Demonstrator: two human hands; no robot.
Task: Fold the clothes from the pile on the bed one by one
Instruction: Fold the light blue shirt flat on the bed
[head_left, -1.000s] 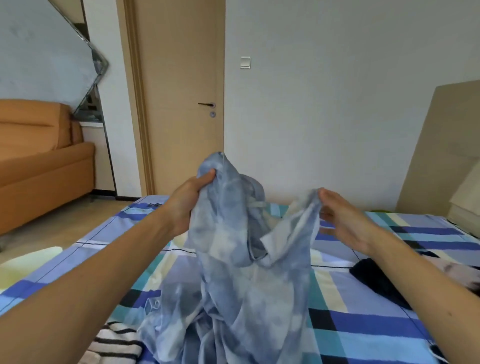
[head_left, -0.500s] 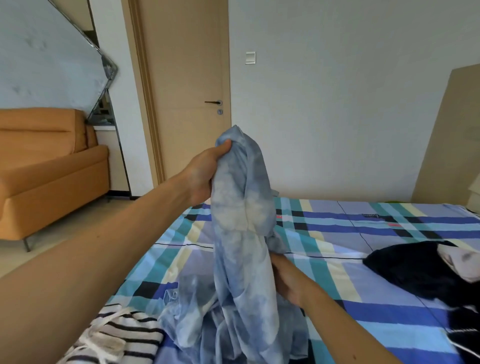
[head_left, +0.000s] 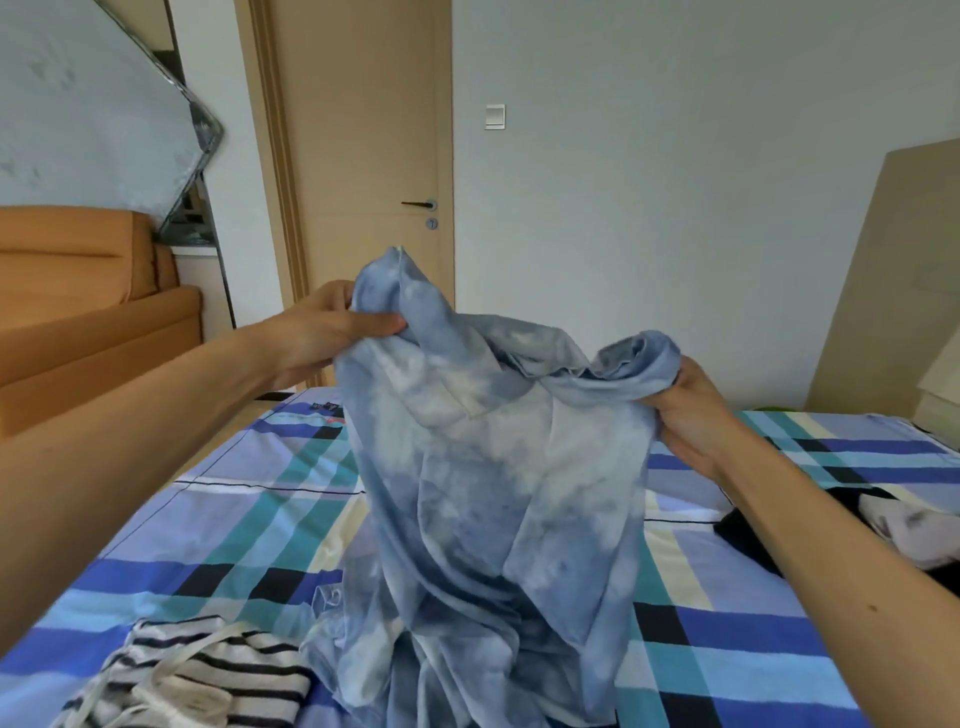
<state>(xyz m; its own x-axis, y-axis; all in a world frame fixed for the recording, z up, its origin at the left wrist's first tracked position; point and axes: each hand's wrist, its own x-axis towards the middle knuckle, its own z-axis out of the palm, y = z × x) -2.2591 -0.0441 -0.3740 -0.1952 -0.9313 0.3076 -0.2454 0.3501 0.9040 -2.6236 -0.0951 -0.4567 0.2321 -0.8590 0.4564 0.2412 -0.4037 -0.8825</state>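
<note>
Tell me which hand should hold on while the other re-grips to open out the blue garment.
Probably the left hand: it pinches the blue garment near a raised top edge, cloth hanging smoothly below. The right hand clutches a bunched roll, so it should re-grip.

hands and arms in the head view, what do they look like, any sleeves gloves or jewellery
The left hand and right hand are bare, as are both forearms as far as the frame shows: no sleeves, gloves, watch or rings visible. The right forearm has one small dark spot.
</note>
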